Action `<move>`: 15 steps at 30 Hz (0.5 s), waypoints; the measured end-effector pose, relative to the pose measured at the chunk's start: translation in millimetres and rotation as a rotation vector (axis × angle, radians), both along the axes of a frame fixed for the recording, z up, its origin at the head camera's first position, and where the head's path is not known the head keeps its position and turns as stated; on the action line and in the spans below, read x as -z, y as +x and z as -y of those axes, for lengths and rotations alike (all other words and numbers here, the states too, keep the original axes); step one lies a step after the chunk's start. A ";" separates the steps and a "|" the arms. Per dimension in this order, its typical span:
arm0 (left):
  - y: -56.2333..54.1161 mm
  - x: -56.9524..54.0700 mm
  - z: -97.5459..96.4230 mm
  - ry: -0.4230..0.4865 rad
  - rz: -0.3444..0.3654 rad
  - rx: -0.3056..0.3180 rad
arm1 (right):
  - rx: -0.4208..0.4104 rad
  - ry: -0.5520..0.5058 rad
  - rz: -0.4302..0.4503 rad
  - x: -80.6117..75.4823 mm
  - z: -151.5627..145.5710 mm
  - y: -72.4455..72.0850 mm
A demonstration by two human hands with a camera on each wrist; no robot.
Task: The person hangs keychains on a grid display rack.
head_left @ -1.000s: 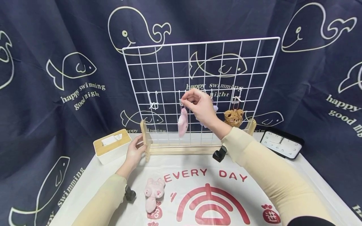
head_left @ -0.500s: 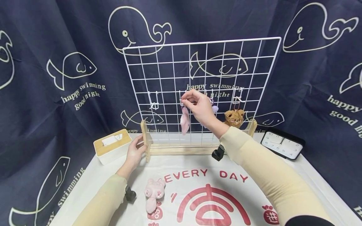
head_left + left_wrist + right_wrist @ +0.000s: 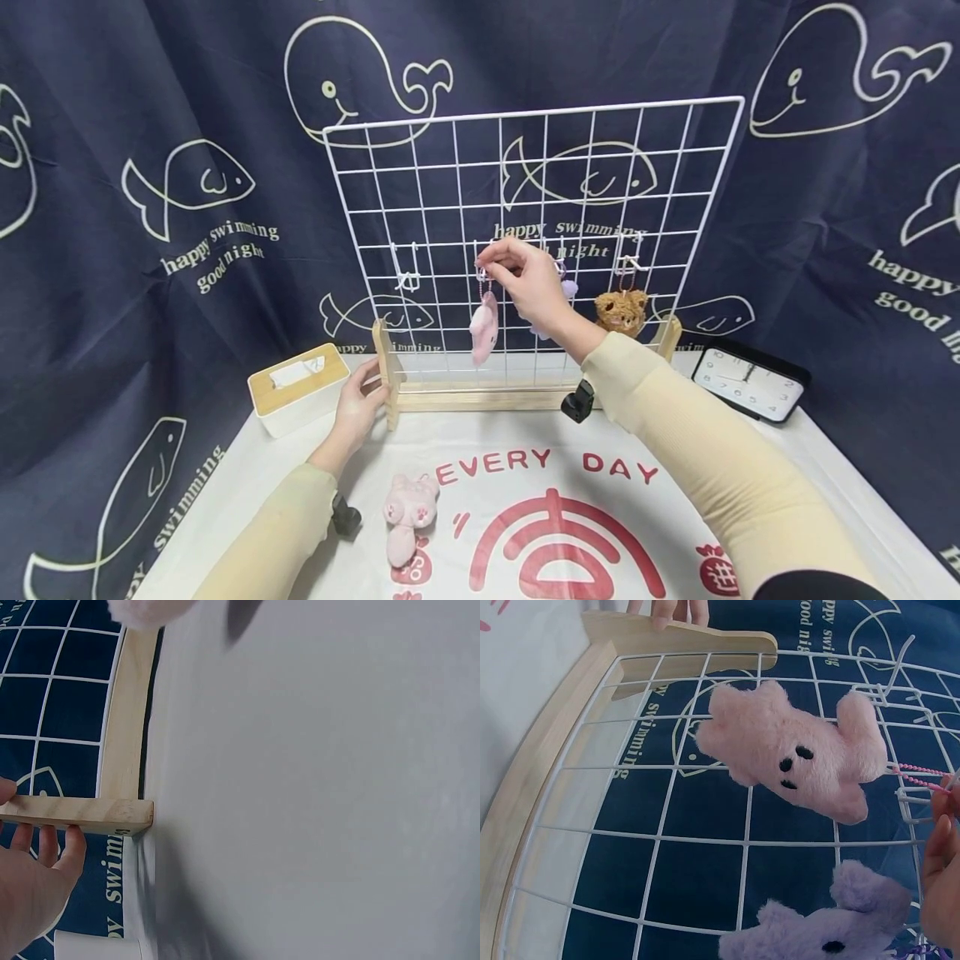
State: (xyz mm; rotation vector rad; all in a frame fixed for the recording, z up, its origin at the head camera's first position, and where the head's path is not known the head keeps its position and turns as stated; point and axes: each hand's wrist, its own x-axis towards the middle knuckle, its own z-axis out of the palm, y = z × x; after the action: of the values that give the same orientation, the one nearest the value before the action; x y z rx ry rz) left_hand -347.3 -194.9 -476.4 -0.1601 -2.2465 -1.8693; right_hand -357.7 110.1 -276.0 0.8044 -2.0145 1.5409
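My right hand (image 3: 528,283) is up at the white wire grid (image 3: 525,179). Its thumb and forefinger pinch the pink bead chain (image 3: 921,774) of a pink plush pendant (image 3: 791,750), which dangles in front of the grid beside a white hook (image 3: 896,675). Whether the chain is over a hook, the fingers hide. At the lower left, my left hand (image 3: 360,404) grips the wooden end post (image 3: 82,812) of the grid's stand, thumb on one side and fingers on the other. A purple plush pendant (image 3: 817,926) hangs close by, mostly behind my right hand in the head view.
A brown bear pendant (image 3: 622,313) hangs on the grid's right. At the left, a hook (image 3: 408,279) carries nothing. Another pink plush pendant (image 3: 408,508) lies on the table. A tissue box (image 3: 298,387) stands left of the grid, a clock (image 3: 748,382) right.
The pink plush pendant has swung slightly right and then back left, turning a little on its chain. Both hands have stayed almost in place.
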 end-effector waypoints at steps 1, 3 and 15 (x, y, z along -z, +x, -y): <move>0.3 0.1 0.0 0.003 0.002 -0.001 | -0.004 0.001 0.001 0.3 0.0 -0.2; 1.3 -0.2 0.1 0.000 0.004 0.000 | -0.002 0.007 -0.001 0.4 -0.3 0.4; 1.9 -2.1 -1.8 0.003 -0.003 -0.008 | 0.034 0.003 -0.061 -6.8 2.4 15.6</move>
State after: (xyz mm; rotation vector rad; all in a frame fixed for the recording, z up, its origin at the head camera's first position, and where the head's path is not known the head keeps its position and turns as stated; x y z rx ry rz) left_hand -345.4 -193.1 -474.3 -0.1538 -2.2385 -1.8676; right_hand -342.2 107.7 -269.1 0.8047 -1.9771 1.4770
